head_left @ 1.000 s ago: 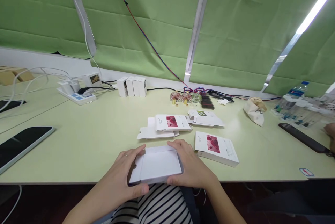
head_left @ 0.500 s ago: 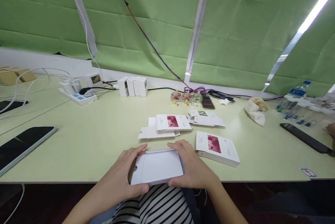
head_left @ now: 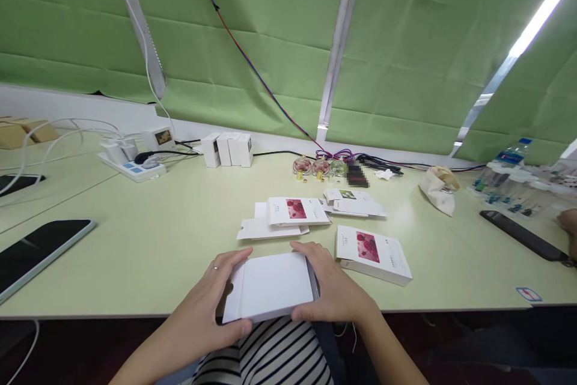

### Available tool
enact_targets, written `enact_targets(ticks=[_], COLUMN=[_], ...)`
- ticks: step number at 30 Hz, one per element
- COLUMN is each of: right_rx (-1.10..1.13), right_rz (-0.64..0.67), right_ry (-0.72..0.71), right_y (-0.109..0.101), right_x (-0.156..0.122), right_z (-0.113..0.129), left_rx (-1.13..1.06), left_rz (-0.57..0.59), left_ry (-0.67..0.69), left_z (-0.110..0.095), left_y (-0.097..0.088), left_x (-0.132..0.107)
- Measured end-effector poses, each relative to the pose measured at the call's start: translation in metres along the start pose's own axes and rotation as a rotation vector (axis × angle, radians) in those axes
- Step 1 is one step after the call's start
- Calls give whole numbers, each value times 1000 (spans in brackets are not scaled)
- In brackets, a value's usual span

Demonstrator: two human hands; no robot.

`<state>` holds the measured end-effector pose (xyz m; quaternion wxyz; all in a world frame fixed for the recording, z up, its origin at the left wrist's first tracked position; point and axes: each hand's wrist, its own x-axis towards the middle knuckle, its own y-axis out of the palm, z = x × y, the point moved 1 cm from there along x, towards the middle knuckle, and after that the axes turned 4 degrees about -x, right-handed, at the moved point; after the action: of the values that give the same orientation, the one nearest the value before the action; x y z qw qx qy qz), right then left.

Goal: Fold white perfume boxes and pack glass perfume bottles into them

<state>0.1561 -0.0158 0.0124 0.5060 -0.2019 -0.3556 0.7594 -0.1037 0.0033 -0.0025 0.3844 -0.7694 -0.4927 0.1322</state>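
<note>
A white cardboard box (head_left: 274,286) lies between my two hands at the table's front edge, its plain face up. My left hand (head_left: 216,298), with a ring on one finger, grips its left end, where a flap with a round notch shows. Around the right end my right hand (head_left: 327,289) is closed, thumb on the near edge and fingers at the far corner. Just right of it rests a white box with a red flower picture (head_left: 373,253). Beyond my hands a similar flower box (head_left: 297,211) sits on flattened white cartons (head_left: 261,230).
Farther back are another carton with a green picture (head_left: 354,202), small glass bottles (head_left: 302,164) and upright white boxes (head_left: 228,149). A phone (head_left: 42,253) and power strip (head_left: 133,167) lie left; a cloth pouch (head_left: 438,190) and black case (head_left: 523,236) lie right.
The box between my hands has tilted slightly, and its plain top face now lies flush where a raised far edge showed before. Both hands keep their hold.
</note>
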Motion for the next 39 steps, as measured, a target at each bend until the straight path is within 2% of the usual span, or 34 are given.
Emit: enact_targets(ticks=[5, 14, 17, 22, 24, 26, 28, 30, 34, 39], right_rx=[74, 383, 335, 172, 217, 356, 504, 543, 344, 64], right_rz=[-16, -18, 0, -21, -31, -24, -26, -78, -217, -298], right_ry=[-44, -102, -48, 0, -2, -34, -80, -94, -52, -77], right_y=[0, -3, -2, -2, -1, 0, 1, 2, 5, 9], right_x=[-2, -1, -1, -2, -2, -3, -5, -6, -8, -8], right_z=[-3, -14, -11, -5, -5, -6, -8, -10, -11, -6], left_rx=[59, 26, 16, 36, 52, 82, 115, 138, 139, 92], left_rz=[64, -5, -29, 40, -2, -59, -116, -170, -229, -167], left_ry=[41, -19, -20, 19, 24, 44, 93, 172, 257, 261], left_z=[0, -6, -9, -4, -2, -1, -1, -2, -3, -6], left_y=[2, 3, 2, -2, -1, 1, 6, 11, 17, 13], left_x=[4, 3, 2, 2, 1, 0, 0, -1, 0, 0])
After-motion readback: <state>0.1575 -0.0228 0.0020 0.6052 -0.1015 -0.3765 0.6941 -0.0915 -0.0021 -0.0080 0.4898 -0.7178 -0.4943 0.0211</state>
